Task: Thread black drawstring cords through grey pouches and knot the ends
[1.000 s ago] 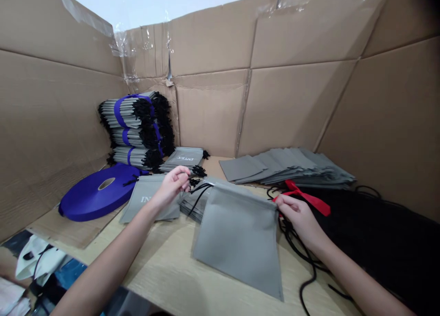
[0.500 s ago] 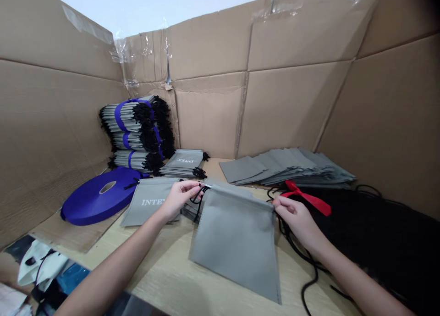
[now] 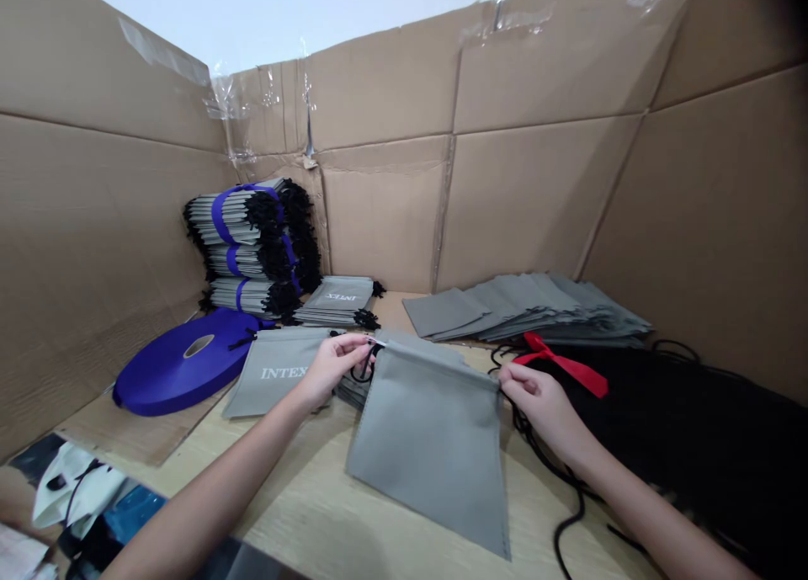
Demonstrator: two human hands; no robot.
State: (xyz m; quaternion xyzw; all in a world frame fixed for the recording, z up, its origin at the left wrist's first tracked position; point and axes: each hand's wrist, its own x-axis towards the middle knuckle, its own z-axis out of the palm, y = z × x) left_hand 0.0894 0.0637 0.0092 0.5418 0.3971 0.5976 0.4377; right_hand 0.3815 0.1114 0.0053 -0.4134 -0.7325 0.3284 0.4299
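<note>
A grey drawstring bag [image 3: 429, 445] hangs tilted over the table, its hemmed top edge stretched between my hands. My left hand [image 3: 337, 365] is closed at the bag's upper left corner, pinching a thin silvery rod [image 3: 377, 342] that lies along the hem. Black cord [image 3: 362, 369] loops below those fingertips. At the upper right corner, my right hand [image 3: 535, 395] pinches the hem of the bag. More black cord [image 3: 555, 466] trails down beside that hand. Whatever lies inside the hem is hidden.
Left of the bag lies a grey bag printed INTEX [image 3: 278, 378], near a purple ribbon roll [image 3: 164, 369]. Bundled bags [image 3: 236, 218] and a smaller stack [image 3: 341, 295] stand behind. Flat grey bags [image 3: 530, 302] lie back right, black cords [image 3: 682, 412] with a red ribbon [image 3: 561, 363] in front. Cardboard walls [image 3: 379, 201] enclose the table.
My right hand and the bag's right corner have shifted slightly left. The bag's lower right corner has swung a little to the left. Both hands keep their grip.
</note>
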